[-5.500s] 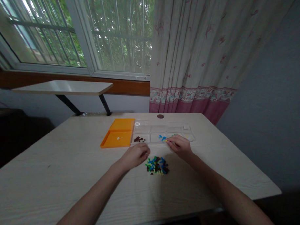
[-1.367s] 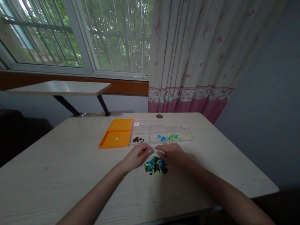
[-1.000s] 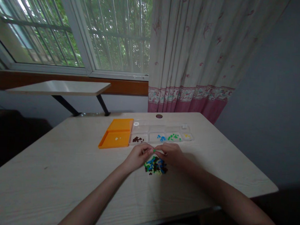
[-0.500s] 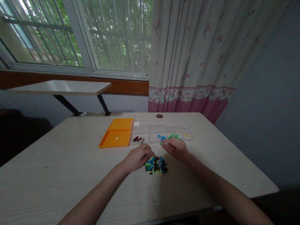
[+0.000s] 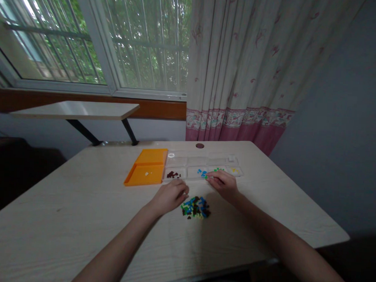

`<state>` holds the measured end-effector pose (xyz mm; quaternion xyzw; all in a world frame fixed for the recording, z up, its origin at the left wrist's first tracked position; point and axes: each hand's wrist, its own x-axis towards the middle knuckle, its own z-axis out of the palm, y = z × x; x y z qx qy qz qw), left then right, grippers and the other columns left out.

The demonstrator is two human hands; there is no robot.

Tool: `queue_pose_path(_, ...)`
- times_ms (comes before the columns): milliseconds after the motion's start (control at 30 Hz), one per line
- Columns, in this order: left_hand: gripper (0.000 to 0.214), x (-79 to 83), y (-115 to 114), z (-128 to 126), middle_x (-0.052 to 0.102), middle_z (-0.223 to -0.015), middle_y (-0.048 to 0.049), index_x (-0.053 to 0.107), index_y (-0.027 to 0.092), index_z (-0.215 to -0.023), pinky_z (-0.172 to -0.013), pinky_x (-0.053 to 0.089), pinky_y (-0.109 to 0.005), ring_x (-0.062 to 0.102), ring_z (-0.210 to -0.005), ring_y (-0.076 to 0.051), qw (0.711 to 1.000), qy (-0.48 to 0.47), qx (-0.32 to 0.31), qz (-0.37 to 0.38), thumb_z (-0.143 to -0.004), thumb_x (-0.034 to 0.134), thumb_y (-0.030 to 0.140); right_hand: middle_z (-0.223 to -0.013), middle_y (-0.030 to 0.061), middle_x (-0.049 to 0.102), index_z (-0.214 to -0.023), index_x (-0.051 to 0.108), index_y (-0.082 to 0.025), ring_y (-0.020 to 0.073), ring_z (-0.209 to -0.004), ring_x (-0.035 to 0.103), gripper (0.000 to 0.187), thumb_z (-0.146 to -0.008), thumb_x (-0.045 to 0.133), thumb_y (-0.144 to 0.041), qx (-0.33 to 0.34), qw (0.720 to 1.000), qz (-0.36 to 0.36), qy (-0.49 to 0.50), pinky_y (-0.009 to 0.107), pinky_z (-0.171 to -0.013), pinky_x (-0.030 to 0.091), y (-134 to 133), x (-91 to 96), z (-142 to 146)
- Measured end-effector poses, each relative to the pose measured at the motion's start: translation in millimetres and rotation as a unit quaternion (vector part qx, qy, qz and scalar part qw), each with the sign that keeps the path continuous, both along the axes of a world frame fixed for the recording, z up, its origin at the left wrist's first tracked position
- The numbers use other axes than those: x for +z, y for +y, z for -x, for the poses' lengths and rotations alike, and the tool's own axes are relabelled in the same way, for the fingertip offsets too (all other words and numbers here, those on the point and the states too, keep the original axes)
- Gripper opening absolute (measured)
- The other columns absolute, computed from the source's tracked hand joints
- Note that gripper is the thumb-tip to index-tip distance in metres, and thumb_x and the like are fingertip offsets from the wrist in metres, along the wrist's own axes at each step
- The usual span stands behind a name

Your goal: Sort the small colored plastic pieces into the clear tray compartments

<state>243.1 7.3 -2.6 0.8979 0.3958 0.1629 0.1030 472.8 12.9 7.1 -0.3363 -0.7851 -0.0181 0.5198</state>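
Note:
A mixed pile of small blue, green, dark brown and pale yellow plastic pieces (image 5: pixel 196 208) lies on the table. Just left of and beyond it, my left hand (image 5: pixel 172 194) is closed with curled fingers; whatever they hold, if anything, is hidden. My right hand (image 5: pixel 223 184) pinches a small green piece (image 5: pixel 206 177) over the near edge of a clear compartment tray (image 5: pixel 191 172). In the tray's near row lie dark brown pieces (image 5: pixel 173 174), blue pieces (image 5: pixel 201 172), green pieces (image 5: pixel 218 169) partly behind my right hand, and yellow pieces (image 5: pixel 234 170).
Left of the clear tray is an orange tray (image 5: pixel 143 178) with a few whitish bits (image 5: pixel 147 173). A raised white shelf (image 5: pixel 84 108) on black legs stands at the table's back left. A round dark disc (image 5: pixel 199 145) sits near the back edge.
My left hand has drawn back from the pile, slightly up and left. My right hand has shifted a little to the right with the green piece still between its fingers.

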Motion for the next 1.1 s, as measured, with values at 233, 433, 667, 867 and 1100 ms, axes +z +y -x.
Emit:
queue_pose_path(233,0.015,-3.7,1.5,-0.4,0.058,-0.087,-0.0044,0.057,0.019,-0.084,-0.078,0.041,-0.026,0.052,-0.089,-0.017,0.999,-0.011,-0.025,0.018,-0.086,0.041,0.02,-0.063,0.0006,0.061,-0.086,0.065,-0.018,0.0087,-0.051,0.051,0.016,-0.084,0.053,-0.03,0.003,0.998,0.001,-0.056,0.019,-0.052,0.041,11.6,5.4,-19.6)
queue_pose_path(433,0.016,-5.7,2.1,0.7,0.059,-0.088,-0.0044,0.057,0.019,-0.086,-0.079,0.042,-0.026,0.052,-0.088,-0.017,0.998,-0.033,-0.036,0.026,-0.085,0.041,0.017,-0.079,0.0043,0.064,-0.092,0.065,-0.019,0.0133,-0.067,0.057,0.019,-0.084,0.05,-0.027,-0.091,0.973,0.109,-0.183,0.023,-0.064,0.043,44.0,5.3,-76.4)
queue_pose_path(667,0.019,-6.8,3.7,3.9,0.059,-0.093,-0.0043,0.059,0.021,-0.095,-0.08,0.043,-0.028,0.053,-0.092,-0.018,0.999,-0.028,-0.011,0.024,-0.081,0.047,0.019,-0.089,0.0041,0.065,-0.092,0.068,-0.021,0.0157,-0.08,0.06,0.02,-0.084,0.05,-0.025,-0.133,0.934,0.214,-0.255,0.025,-0.074,0.044,66.6,-17.2,-105.6)
queue_pose_path(867,0.016,-2.9,3.6,5.8,0.06,-0.089,-0.0043,0.062,0.02,-0.088,-0.079,0.043,-0.027,0.054,-0.088,-0.017,1.0,-0.012,-0.001,0.01,-0.081,0.048,0.021,-0.089,0.0045,0.066,-0.093,0.067,-0.021,0.0163,-0.082,0.06,0.022,-0.086,0.047,-0.027,-0.139,0.936,0.215,-0.243,0.025,-0.075,0.044,62.3,-12.3,-99.8)
queue_pose_path(1100,0.014,-3.5,4.1,4.4,0.059,-0.085,-0.0043,0.061,0.019,-0.082,-0.077,0.044,-0.026,0.055,-0.085,-0.016,1.0,0.002,-0.003,0.002,-0.081,0.047,0.02,-0.086,0.0036,0.066,-0.093,0.066,-0.021,0.0145,-0.079,0.06,0.023,-0.087,0.045,-0.027,-0.059,0.947,0.182,-0.26,0.023,-0.07,0.043,40.1,-7.7,-56.6)
